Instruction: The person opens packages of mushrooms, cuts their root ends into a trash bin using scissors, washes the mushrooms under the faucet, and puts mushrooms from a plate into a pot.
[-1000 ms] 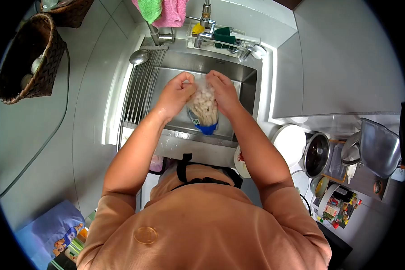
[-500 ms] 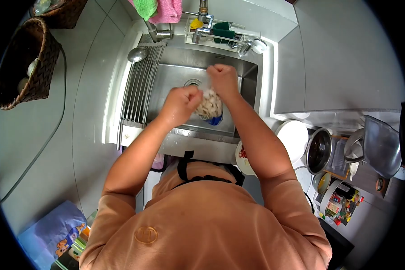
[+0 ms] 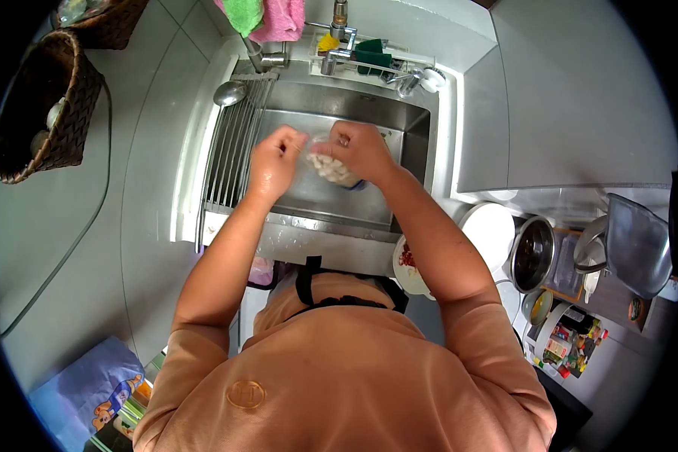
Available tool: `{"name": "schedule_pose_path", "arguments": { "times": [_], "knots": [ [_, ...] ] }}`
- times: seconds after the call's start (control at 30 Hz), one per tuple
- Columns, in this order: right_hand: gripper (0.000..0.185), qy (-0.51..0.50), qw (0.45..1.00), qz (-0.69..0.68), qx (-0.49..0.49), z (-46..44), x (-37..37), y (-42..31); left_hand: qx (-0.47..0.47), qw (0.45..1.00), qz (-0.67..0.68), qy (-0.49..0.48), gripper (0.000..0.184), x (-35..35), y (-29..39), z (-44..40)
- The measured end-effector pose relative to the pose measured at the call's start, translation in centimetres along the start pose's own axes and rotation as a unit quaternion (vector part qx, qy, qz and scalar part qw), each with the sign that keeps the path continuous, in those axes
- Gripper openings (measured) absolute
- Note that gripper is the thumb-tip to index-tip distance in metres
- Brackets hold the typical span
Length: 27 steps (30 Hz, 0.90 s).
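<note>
A clear plastic bag (image 3: 334,172) of whitish chunks, with some blue at its lower end, hangs over the sink (image 3: 309,202). My right hand (image 3: 363,151) is closed on the bag's upper right part, thumb pointing left across it. Fingers of my left hand (image 3: 273,164) are pinched at the upper left edge of the clear film. Wet spots glisten on the left wrist. I cannot make out exactly what the chunks are, and the right hand covers part of the bag.
A metal rack (image 3: 237,151) with a ladle (image 3: 230,93) covers the sink's left side. Behind stand the faucet (image 3: 330,62) and a caddy with green sponges (image 3: 373,56). Plates (image 3: 488,235) and a steel bowl (image 3: 533,255) are at right; a woven basket (image 3: 71,113) is left.
The right hand has come down and left, and the left hand has shifted left. The bag has swung left and tilted, and its blue end shows less.
</note>
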State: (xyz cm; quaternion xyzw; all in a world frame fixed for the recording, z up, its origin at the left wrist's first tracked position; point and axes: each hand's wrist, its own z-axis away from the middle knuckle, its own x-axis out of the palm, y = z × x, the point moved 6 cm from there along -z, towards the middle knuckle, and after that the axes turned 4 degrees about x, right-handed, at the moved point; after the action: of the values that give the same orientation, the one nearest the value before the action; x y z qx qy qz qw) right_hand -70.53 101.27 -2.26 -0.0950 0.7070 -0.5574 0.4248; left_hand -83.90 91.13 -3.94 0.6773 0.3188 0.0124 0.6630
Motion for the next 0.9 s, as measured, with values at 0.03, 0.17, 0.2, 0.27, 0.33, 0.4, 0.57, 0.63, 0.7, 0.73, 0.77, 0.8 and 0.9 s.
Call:
{"name": "schedule_pose_path", "arguments": {
  "times": [0.03, 0.17, 0.2, 0.27, 0.33, 0.4, 0.57, 0.63, 0.7, 0.73, 0.77, 0.8, 0.9],
  "knots": [
    [0.035, -0.037, 0.998, 0.051, -0.024, 0.3, 0.1, 0.5, -0.012, 0.999, 0.015, 0.039, 0.016, -0.7, -0.5, -0.1],
    [0.028, 0.123, 0.986, -0.088, 0.065, 1.6, -3.6, 5.4, -0.008, 0.965, 0.165, 0.204, 0.02, -5.2, -1.2, -0.1],
    [0.027, 0.142, 0.979, -0.119, 0.084, 1.9, -4.1, 5.9, -0.011, 0.969, 0.173, 0.174, 0.024, -5.5, -1.2, 0.0],
    [0.021, 0.144, 0.962, -0.221, 0.076, 1.8, -3.7, 6.2, -0.005, 0.975, 0.176, 0.137, 0.025, -4.8, -2.1, 0.3],
    [0.021, 0.128, 0.975, -0.177, 0.045, 1.1, -2.4, 4.8, -0.018, 0.967, 0.221, 0.128, 0.025, -4.4, -2.4, -0.1],
    [0.019, 0.102, 0.981, -0.152, 0.062, 0.9, -2.0, 4.5, -0.062, 0.938, 0.307, 0.149, 0.027, -3.8, -2.8, -0.2],
    [0.022, 0.158, 0.937, -0.304, 0.066, 1.8, -3.7, 6.4, -0.161, 0.912, 0.375, 0.04, 0.03, -3.0, -5.2, 1.0],
    [0.026, 0.168, 0.91, -0.37, 0.084, 1.7, -4.0, 6.7, -0.22, 0.928, 0.298, 0.032, 0.019, -2.8, -8.0, 1.3],
    [0.031, 0.178, 0.891, -0.415, 0.056, 1.4, -4.2, 6.2, -0.279, 0.927, 0.238, 0.075, 0.015, -2.7, -10.5, 1.6],
    [0.031, 0.165, 0.872, -0.456, 0.063, 1.4, -3.9, 5.9, -0.278, 0.919, 0.255, 0.114, 0.014, -2.5, -11.0, 1.5],
    [0.032, 0.152, 0.852, -0.496, 0.069, 1.4, -3.7, 5.5, -0.257, 0.922, 0.271, 0.103, 0.015, -1.7, -11.1, 1.3],
    [0.032, 0.139, 0.831, -0.534, 0.075, 1.3, -3.6, 4.7, -0.234, 0.925, 0.287, 0.09, 0.016, -0.9, -10.3, 0.8],
    [0.031, 0.115, 0.787, -0.601, 0.077, 1.2, -3.5, 3.1, -0.153, 0.955, 0.255, -0.002, 0.026, 0.6, -7.5, -0.1]
  ]
}}
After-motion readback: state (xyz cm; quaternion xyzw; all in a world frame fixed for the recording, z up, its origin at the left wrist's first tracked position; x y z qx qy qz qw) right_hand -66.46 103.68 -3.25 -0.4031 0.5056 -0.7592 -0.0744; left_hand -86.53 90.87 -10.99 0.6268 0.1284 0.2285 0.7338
